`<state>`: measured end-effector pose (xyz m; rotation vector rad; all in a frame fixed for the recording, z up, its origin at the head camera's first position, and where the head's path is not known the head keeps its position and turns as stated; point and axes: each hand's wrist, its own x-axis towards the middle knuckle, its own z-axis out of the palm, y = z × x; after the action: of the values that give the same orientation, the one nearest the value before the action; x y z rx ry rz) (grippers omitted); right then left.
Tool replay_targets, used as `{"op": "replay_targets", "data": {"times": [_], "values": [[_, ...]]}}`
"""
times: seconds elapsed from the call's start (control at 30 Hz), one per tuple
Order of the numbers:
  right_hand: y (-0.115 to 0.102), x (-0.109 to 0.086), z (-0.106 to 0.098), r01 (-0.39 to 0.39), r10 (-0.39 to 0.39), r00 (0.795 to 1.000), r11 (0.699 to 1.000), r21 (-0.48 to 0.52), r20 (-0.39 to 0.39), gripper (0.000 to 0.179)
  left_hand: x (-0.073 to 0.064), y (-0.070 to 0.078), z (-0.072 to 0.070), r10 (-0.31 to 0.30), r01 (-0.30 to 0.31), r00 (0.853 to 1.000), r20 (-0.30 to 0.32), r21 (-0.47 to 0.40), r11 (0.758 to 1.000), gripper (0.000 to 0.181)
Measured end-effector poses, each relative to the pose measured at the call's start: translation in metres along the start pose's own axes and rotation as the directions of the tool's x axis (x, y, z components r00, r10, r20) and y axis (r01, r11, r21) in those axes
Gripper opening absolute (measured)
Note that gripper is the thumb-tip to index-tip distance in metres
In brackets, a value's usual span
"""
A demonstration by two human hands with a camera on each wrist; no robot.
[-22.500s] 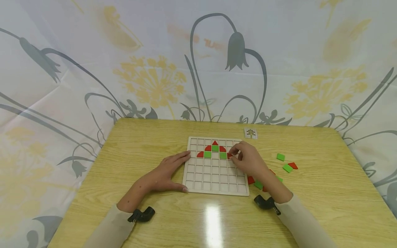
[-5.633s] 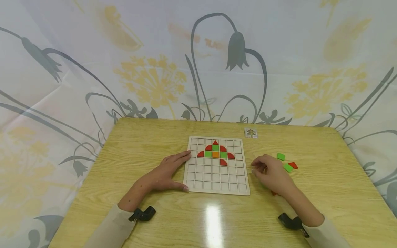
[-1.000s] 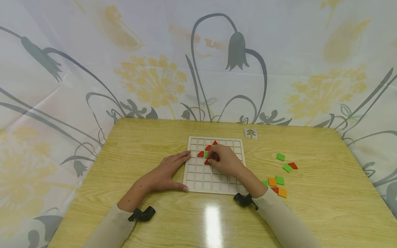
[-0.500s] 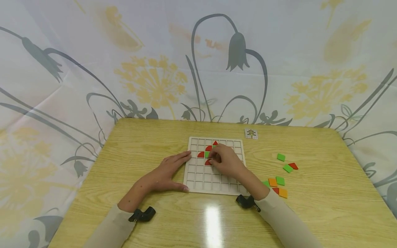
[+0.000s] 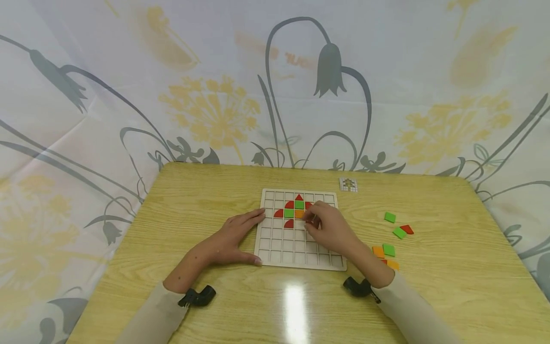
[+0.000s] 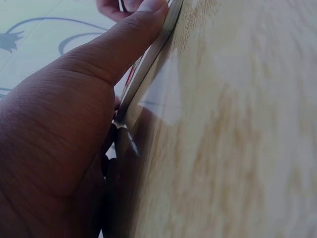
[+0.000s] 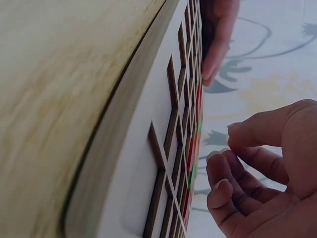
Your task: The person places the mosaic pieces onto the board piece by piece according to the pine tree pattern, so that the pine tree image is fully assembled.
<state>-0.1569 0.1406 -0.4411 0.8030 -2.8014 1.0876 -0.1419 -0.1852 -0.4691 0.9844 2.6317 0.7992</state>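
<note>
A pale wooden grid board (image 5: 301, 255) lies on the table, partly filled with flat tiles. Among them are a red triangle (image 5: 299, 197), green squares (image 5: 289, 214), an orange square (image 5: 299, 214) and a red quarter-circle tile (image 5: 289, 223). My left hand (image 5: 232, 241) rests along the board's left side, fingers extended, its thumb (image 6: 133, 37) touching the near edge. Over the board's right half is my right hand (image 5: 333, 229), which hides some tiles. Its fingers are loosely bent, and the right wrist view shows no tile between thumb and fingers (image 7: 277, 171).
To the right lie loose tiles: a green square (image 5: 389, 217), a red tile (image 5: 407, 229) by another green square (image 5: 399, 233), and a cluster with an orange square (image 5: 378, 252), partly behind the right forearm. A small pattern card (image 5: 348, 185) lies beyond the board.
My right hand has moved right off the red quarter-circle tile, uncovering the orange square. Since the earliest frame, the orange square and red quarter-circles below it were added. My left hand stays put.
</note>
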Motion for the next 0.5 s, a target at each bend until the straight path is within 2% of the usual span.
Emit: {"op": "replay_targets", "data": {"times": [0.23, 0.5], "values": [[0.003, -0.012, -0.014, 0.011, -0.012, 1.0, 1.0, -0.021, -0.026, 0.009, 0.0, 0.0, 0.0, -0.002, 0.002, 1.0, -0.003, 0.0, 1.0, 0.119], [0.015, -0.025, -0.026, -0.025, 0.023, 0.998, 0.999, -0.034, -0.051, 0.012, 0.0, 0.0, 0.0, -0.016, 0.016, 1.0, 0.008, 0.002, 1.0, 0.119]]}}
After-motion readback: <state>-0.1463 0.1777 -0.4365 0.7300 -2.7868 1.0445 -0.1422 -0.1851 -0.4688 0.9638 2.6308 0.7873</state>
